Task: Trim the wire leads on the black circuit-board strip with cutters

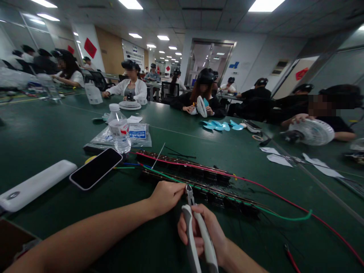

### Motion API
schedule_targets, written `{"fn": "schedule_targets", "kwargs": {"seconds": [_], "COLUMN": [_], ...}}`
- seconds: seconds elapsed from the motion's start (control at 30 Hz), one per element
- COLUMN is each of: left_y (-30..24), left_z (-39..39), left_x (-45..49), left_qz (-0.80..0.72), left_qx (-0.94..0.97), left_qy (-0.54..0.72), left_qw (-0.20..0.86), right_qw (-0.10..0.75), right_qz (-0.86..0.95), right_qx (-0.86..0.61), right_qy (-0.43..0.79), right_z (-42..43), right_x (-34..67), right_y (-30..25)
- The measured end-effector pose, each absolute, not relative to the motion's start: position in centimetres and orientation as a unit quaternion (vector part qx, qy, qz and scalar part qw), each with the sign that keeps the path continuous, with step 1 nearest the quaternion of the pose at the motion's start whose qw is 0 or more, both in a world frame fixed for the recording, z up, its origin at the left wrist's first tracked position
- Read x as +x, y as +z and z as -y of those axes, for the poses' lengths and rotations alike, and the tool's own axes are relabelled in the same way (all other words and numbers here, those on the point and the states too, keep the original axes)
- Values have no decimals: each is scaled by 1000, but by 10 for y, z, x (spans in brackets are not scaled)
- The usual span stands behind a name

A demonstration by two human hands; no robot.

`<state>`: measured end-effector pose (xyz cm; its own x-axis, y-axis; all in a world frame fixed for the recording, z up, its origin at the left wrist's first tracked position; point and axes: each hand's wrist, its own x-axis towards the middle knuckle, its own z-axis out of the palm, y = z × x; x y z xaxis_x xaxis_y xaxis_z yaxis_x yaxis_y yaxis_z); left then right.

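My right hand (209,231) is wrapped round the pale grey handles of a pair of wire cutters (190,195), whose metal jaws point up and away from me. Beside the jaws, my left hand (166,197) is closed in a pinch at the near edge of a long black strip (218,198); what lies between its fingertips is hidden. A green wire (284,217) runs along this strip and off its right end. Just behind lies a second black strip (204,172) with a red wire (264,186) along it. A thin pale stick (158,155) slants up from between them.
At left lie a phone (96,168) and a long white case (38,185). A water bottle (119,131) stands by a plastic bag (142,135). Blue fan blades (216,125) and white papers (275,156) lie farther back. Across the table, people handle small fans (315,132).
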<state>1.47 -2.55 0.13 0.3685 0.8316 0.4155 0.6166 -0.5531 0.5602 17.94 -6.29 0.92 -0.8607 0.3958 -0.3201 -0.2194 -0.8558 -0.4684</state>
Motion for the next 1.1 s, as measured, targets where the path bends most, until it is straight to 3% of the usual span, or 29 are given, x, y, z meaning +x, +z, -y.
{"fn": "schedule_targets", "kwargs": {"seconds": [0.63,1.1], "left_y": [-1,2], "left_z": [22,22], "left_x": [12,13], "left_qz": [-431,-449], "left_qx": [850,803], "left_qy": [293,371], "left_qw": [72,123], "right_qw": [69,107], "right_qz": [291,407], "right_qx": [-457,-458], "right_qy": [838,783], "right_z": [58,57], "right_x": [190,205], "right_y": [31,51]}}
